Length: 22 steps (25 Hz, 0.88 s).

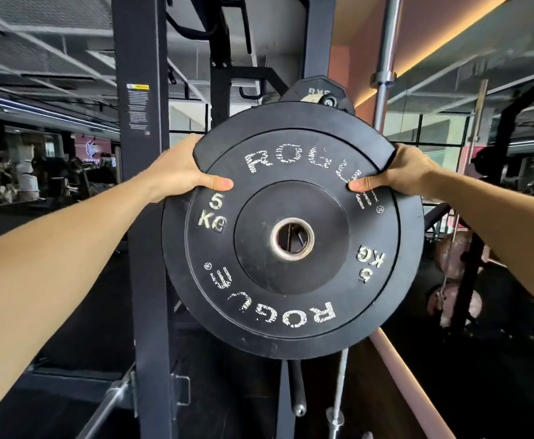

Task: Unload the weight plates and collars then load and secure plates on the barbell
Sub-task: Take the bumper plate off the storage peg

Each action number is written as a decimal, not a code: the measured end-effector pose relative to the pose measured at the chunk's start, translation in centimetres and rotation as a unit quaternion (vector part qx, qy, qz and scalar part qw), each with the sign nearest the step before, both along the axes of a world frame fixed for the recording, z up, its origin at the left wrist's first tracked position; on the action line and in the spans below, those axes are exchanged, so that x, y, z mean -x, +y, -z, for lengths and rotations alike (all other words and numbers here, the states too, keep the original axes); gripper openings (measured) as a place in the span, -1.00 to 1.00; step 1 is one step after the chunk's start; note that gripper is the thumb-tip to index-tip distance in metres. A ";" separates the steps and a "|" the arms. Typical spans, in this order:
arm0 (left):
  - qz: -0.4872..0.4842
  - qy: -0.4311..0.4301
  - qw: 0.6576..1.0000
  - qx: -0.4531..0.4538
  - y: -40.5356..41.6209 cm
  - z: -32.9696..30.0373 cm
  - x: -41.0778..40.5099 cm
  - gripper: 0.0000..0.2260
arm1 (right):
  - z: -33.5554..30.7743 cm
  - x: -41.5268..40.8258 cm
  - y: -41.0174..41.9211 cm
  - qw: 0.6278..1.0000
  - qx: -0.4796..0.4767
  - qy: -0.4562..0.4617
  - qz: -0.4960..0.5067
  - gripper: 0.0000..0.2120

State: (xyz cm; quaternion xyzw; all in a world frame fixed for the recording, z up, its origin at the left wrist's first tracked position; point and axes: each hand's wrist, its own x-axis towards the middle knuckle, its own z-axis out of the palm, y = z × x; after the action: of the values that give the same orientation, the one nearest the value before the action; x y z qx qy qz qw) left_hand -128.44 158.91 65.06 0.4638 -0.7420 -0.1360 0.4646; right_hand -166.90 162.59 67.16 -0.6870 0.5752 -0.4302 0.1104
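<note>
A black weight plate [291,232], marked ROGUE and 5 KG in worn white letters, is held upright, face toward the camera, at about chest height in front of a black rack post [143,217].

The plate is gripped at its upper rim on both sides. The left hand [180,172] is clamped on the upper left edge, thumb laid across the face, fingers hidden behind the rim. The right hand [399,172] is clamped on the upper right edge in the same way, thumb on the face near the lettering. Both arms are stretched forward, with the plate between the hands.

Through the plate's steel-ringed centre hole [292,238] only dark rack parts are seen; whether a peg or bar sits inside cannot be told.

A smaller black plate [318,91] is seen just above and behind the held plate's top edge. A steel bar [386,58] stands upright to the right of it. More bars are seen low behind the plate, ends down.
</note>
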 end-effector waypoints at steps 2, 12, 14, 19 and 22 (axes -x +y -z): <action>0.003 -0.003 1.000 -0.003 -0.8 0.0 2.2 -0.16 | 0.0 2.2 -0.4 1.000 -0.004 -0.001 -0.002 -0.20; 0.011 -0.010 0.999 -0.047 -7.7 3.3 8.5 -0.23 | 3.7 8.3 -6.8 0.999 -0.038 -0.012 -0.022 -0.45; 0.010 -0.011 0.998 -0.053 -9.3 4.0 9.2 -0.26 | 4.6 9.0 -8.9 0.999 -0.044 -0.007 -0.012 -0.40; 0.000 -0.020 0.997 -0.069 -14.0 6.0 9.9 -0.21 | 6.9 9.4 -13.1 0.998 -0.063 -0.023 -0.009 -0.47; -0.016 -0.011 0.997 -0.073 -16.4 7.5 10.1 -0.24 | 8.1 8.9 -15.5 0.997 -0.064 -0.044 -0.023 -0.60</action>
State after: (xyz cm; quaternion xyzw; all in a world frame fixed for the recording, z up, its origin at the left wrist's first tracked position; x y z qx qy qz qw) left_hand -138.56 142.54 57.51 0.5092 -0.7280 -0.1771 0.4235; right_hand -175.77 147.11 59.06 -0.6715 0.5806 -0.4195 0.1894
